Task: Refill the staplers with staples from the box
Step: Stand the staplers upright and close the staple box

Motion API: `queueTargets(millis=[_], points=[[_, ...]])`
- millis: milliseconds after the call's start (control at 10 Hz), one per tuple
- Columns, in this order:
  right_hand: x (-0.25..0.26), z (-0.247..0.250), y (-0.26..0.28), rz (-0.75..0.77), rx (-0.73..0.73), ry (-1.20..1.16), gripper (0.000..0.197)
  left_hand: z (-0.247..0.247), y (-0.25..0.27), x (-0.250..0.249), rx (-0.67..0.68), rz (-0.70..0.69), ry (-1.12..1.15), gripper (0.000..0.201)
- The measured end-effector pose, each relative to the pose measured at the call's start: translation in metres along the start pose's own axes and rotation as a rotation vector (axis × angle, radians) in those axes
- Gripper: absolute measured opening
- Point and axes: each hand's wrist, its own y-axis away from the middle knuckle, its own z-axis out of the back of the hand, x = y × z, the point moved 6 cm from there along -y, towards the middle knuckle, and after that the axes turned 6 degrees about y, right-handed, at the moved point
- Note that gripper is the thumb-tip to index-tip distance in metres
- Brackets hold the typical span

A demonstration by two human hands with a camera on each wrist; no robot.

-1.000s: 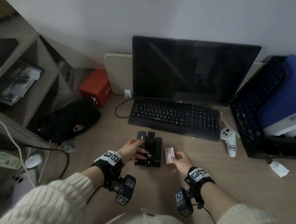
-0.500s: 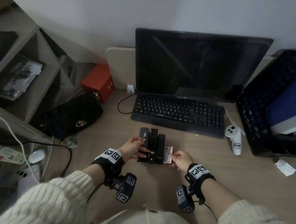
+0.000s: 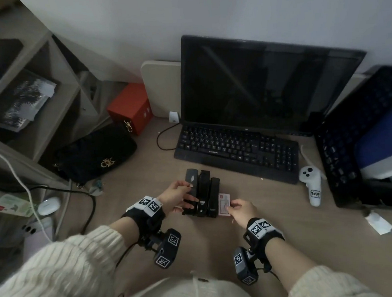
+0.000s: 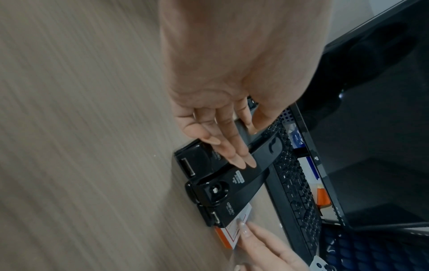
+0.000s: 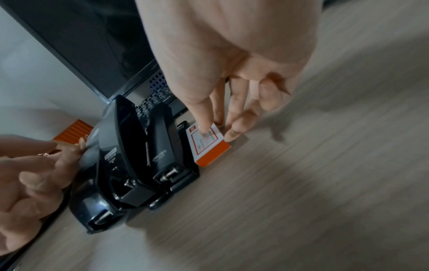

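Note:
Three black staplers lie side by side on the desk: the left stapler (image 3: 191,177), the middle one (image 3: 205,189) and the right one (image 3: 214,194). My left hand (image 3: 189,196) grips the left stapler, thumb on its top and fingers along its near part; in the left wrist view its fingers (image 4: 232,152) lie across the staplers (image 4: 260,161). A small white and orange staple box (image 3: 224,203) lies flat against the right stapler. My right hand (image 3: 230,207) pinches the box (image 5: 209,144), thumb on top and fingers on its right edge.
A black keyboard (image 3: 236,145) and a dark monitor (image 3: 267,85) stand just behind the staplers. A white controller (image 3: 312,186) lies to the right, with a black crate (image 3: 344,161) beyond it. At the left are a black bag (image 3: 93,153) and a red box (image 3: 129,106).
My right hand has slid the staple box left until it lies against the right stapler. My left hand has stayed on the left stapler.

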Motion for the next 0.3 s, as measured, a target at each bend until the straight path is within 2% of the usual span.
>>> queueTargets(millis=[300], points=[[0.001, 0.014, 0.005, -0.017, -0.020, 0.010, 0.052, 0.005, 0.001, -0.006, -0.008, -0.016, 0.014, 0.029]])
